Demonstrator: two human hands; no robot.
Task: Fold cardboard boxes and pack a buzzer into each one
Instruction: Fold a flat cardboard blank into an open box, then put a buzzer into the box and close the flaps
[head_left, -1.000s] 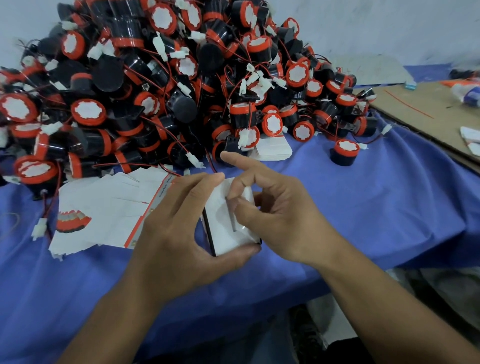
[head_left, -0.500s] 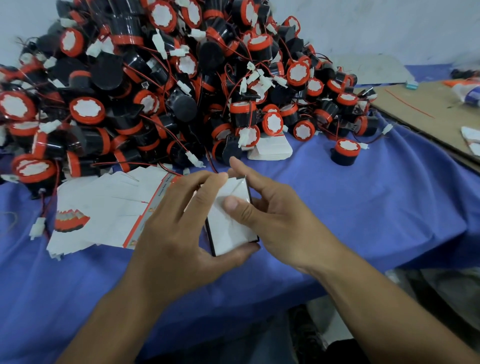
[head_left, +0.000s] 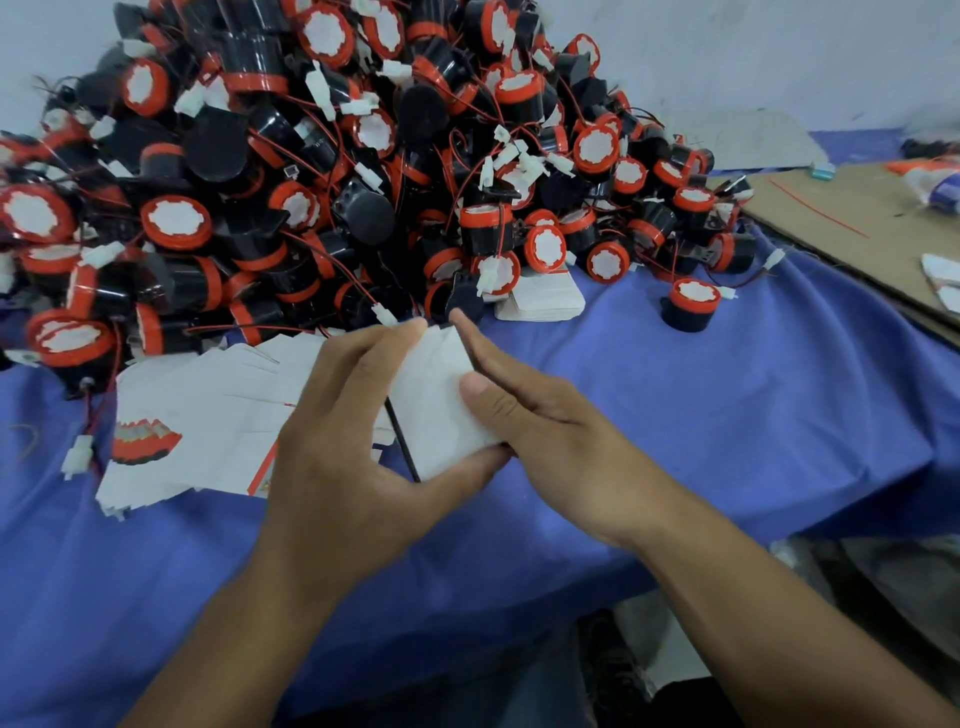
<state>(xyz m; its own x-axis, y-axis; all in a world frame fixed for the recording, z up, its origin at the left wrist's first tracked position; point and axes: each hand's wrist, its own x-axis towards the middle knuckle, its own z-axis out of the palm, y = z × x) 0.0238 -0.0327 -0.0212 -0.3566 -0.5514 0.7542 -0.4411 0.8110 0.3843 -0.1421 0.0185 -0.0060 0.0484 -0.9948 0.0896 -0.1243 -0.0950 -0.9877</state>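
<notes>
Fingers (head_left: 379, 358) of the left hand (head_left: 337, 457) lie stretched along the left side of a small white box (head_left: 436, 410), with the thumb hooked under its near corner, so this hand grips it. The right hand (head_left: 556, 431) clamps the same box from the other side: thumb pressed flat on the top face, index finger straight along the far right edge. Both hands are grasping the box. It is held over the blue-clothed bench (head_left: 753, 415), in the middle and a bit in from the front edge; can't tell if it touches the cloth. A dark slit runs along its left side; contents can't tell.

Under and left of the left hand is a fanned stack of flat box blanks (head_left: 208, 415), white with red-and-black print, toward the front left. The back left and back middle of the bench hold a big heap of buzzers (head_left: 291, 197): black bodies, red rims, white round labels, red and black wires, white plugs. One lone buzzer (head_left: 691, 309) stands apart, just right of the heap. A short stack of white card (head_left: 543, 301) lies at the heap's near edge, touching it. Back right corner: a brown cardboard sheet (head_left: 852, 218). A loose white plug (head_left: 78, 457) lies near the left edge.
</notes>
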